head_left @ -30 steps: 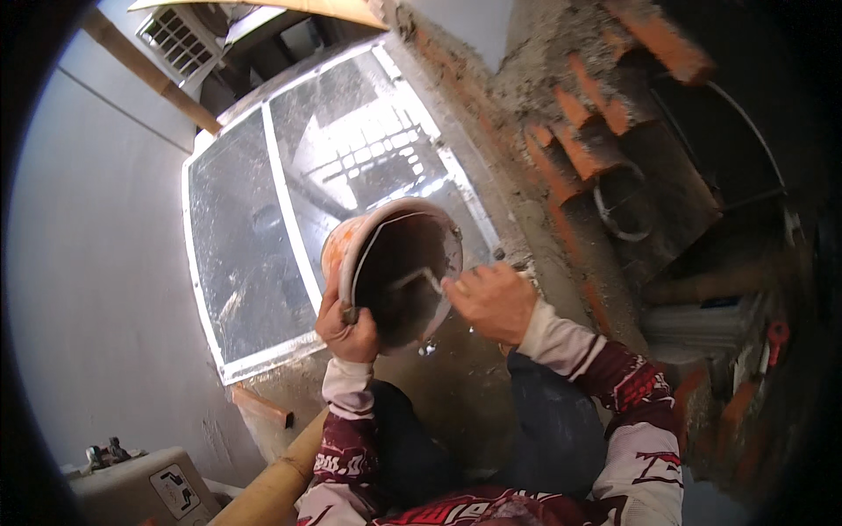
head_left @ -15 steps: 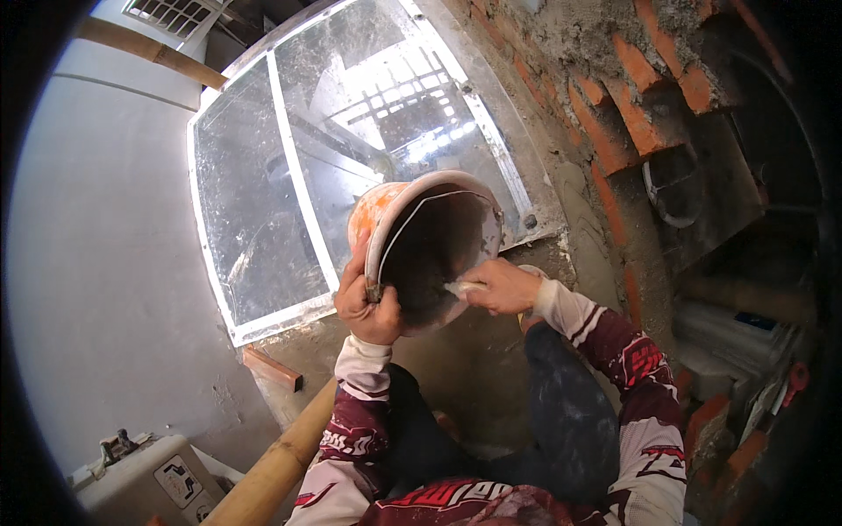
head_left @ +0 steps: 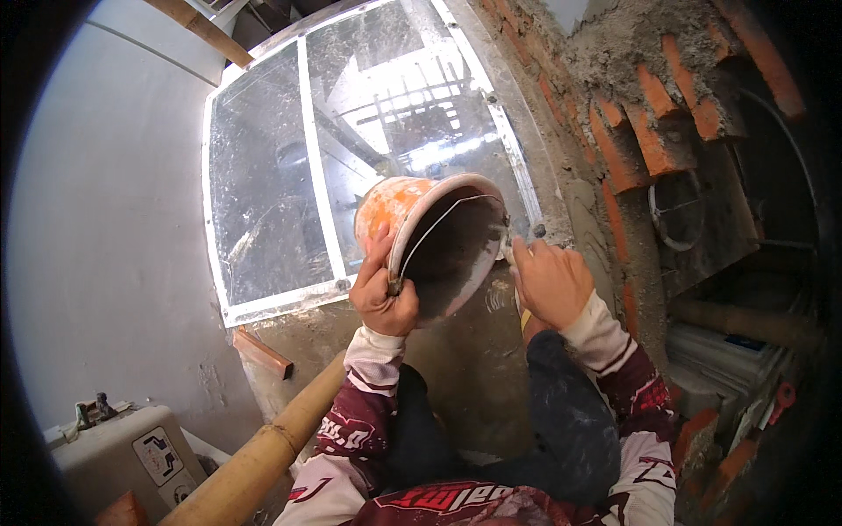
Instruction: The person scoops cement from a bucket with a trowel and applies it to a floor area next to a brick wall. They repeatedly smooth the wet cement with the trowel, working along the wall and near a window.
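Left hand (head_left: pixel 383 294) has its grip wrapped tight around the rim of an orange bucket (head_left: pixel 430 241), tipped on its side with the mouth facing the person, held up in front of a dusty glass window (head_left: pixel 333 149). Right hand (head_left: pixel 551 282) is at the bucket's rim, fingers curled on a small tool mostly hidden, can't tell what. Rough brick wall (head_left: pixel 631 131) just right, bamboo pole (head_left: pixel 263 456) below.

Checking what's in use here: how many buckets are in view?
1. An orange plastic bucket with a wire handle, tipped on its side, gripped at the rim by the left hand. Others may be hidden.
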Tool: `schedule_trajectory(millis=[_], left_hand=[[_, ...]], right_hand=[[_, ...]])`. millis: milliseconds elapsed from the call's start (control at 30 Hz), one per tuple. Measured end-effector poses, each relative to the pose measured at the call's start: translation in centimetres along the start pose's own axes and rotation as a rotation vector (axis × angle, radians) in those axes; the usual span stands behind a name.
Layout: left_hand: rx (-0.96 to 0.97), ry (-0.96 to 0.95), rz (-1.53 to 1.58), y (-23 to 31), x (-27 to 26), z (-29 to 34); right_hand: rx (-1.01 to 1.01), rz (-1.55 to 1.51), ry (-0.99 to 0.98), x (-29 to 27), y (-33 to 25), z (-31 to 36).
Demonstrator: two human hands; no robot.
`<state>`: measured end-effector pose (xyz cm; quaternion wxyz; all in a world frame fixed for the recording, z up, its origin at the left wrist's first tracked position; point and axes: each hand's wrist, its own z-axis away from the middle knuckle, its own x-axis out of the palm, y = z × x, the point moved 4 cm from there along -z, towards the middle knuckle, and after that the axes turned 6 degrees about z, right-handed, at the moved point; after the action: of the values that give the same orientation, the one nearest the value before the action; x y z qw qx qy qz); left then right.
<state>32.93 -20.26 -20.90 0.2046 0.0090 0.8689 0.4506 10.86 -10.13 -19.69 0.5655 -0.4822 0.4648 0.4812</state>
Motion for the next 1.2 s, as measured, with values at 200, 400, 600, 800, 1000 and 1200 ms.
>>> schedule_trajectory(millis=[200, 400, 600, 800, 1000, 1200], left_hand=[[0.057, 0.006, 0.023, 0.8, -0.4, 0.3], [-0.169, 0.113, 0.039, -0.4, -2.4, 0.3], [-0.191, 0.123, 0.068, -0.5, -1.7, 0.7], [-0.054, -0.004, 0.003, 0.5, -0.7, 0.6], [-0.024, -0.022, 0.016, -0.4, -0.3, 1.4], [-0.244, 0.111, 0.070, -1.8, -2.1, 2.1]], right_hand=[[-0.132, -0.499, -0.326, 8.0, -0.4, -2.5], [-0.146, -0.830, -0.080, 8.3, -2.0, 0.4], [-0.315, 0.033, 0.244, 0.8, -1.8, 0.7], [-0.022, -0.061, -0.144, 1.4, -0.3, -0.2], [-0.141, -0.595, -0.400, 9.2, -2.0, 0.1], [-0.115, -0.916, -0.460, 8.9, -3.5, 0.6]])
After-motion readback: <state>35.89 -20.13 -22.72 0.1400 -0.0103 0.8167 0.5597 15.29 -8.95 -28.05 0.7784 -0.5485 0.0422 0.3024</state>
